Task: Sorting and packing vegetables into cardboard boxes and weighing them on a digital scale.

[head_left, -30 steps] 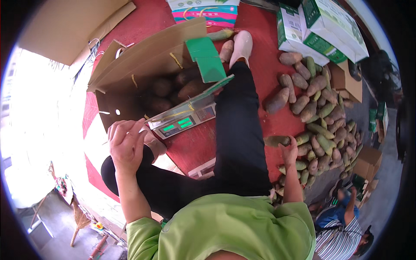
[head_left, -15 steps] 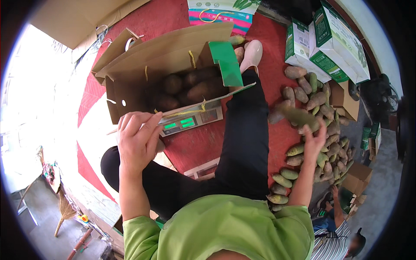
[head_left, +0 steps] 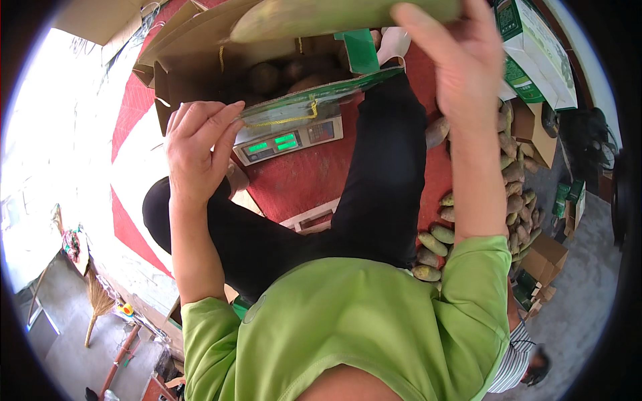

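My right hand (head_left: 468, 73) holds a long green vegetable (head_left: 334, 17), shaped like a radish, raised above an open cardboard carton (head_left: 175, 80). The vegetable is slightly blurred and its top edge is cut off by the picture. My left hand (head_left: 197, 144) pinches the upper edge of the carton's near flap, beside a yellow cord handle (head_left: 287, 122). Inside the carton lie several dark, elongated vegetables (head_left: 264, 77), partly in shadow. Beneath the carton is a digital scale (head_left: 287, 142) with lit green displays.
On the right, many similar vegetables (head_left: 515, 194) lie in a pile, some behind my right arm. White-and-green cartons (head_left: 542, 60) stand at the far right. A small brown carton (head_left: 545, 257) and a person in a striped shirt (head_left: 511, 364) are lower right. A broom (head_left: 99, 301) is at the left.
My right hand has lifted the vegetable from above the pile, moving it up and left over the carton. My left hand stays on the flap. The whole view has shifted a little.
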A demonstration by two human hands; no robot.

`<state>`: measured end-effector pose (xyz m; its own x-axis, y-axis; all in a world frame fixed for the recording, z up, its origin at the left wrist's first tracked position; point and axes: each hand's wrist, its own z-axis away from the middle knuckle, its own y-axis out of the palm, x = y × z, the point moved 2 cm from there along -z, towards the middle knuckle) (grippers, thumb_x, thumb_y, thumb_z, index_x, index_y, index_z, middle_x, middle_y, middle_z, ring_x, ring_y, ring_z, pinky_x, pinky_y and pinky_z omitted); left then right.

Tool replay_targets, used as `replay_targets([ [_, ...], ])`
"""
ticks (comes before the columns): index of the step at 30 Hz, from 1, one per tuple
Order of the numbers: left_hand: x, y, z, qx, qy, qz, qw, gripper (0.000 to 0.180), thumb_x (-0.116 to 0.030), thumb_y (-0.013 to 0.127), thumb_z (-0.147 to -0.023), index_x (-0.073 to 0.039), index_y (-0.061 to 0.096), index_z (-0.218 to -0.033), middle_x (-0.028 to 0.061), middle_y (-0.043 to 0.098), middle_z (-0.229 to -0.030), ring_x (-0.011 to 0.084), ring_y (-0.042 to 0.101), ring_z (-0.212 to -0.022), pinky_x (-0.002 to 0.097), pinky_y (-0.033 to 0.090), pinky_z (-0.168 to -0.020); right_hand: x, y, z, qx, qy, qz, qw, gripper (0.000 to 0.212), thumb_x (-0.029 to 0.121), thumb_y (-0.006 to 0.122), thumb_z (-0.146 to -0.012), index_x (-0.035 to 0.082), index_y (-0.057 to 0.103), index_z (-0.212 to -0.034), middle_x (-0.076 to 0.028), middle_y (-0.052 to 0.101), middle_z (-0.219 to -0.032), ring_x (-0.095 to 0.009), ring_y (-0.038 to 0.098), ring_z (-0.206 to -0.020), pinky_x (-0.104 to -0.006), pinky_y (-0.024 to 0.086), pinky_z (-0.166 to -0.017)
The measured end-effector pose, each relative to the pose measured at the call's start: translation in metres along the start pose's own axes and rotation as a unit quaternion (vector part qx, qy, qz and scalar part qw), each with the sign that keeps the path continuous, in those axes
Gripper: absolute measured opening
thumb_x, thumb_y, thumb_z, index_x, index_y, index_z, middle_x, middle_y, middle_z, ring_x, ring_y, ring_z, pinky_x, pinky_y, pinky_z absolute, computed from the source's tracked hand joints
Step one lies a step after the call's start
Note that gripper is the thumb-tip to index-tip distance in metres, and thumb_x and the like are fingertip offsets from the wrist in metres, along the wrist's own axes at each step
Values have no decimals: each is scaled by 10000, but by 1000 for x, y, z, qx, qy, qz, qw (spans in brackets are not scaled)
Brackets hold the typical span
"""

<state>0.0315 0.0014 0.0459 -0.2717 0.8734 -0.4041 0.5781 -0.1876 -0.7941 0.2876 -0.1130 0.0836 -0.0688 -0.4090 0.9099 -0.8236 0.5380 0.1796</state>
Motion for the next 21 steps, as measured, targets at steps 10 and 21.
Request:
replay_targets([
  [10, 5, -4, 4, -16, -10, -2, 1000, 216, -70, 710, -730, -53, 705, -946, 56, 620, -825, 218, 579, -776, 334, 450, -714, -45, 56, -5, 49, 111, 174, 977, 476, 200, 759, -758, -15, 546, -1124, -91, 623, -1002, -173, 584, -952, -291, 462, -824],
  [21, 10, -7, 5, -57, -37, 2, 998, 219, -39, 722, -725, -39, 706, -944, 68, 633, -812, 204, 590, -745, 302, 474, -672, -40, -44, 6, -48, 119, 268, 955, 366, 194, 666, -823, -10, 597, -1118, -154, 630, -1055, -262, 607, -948, -349, 474, -822],
])
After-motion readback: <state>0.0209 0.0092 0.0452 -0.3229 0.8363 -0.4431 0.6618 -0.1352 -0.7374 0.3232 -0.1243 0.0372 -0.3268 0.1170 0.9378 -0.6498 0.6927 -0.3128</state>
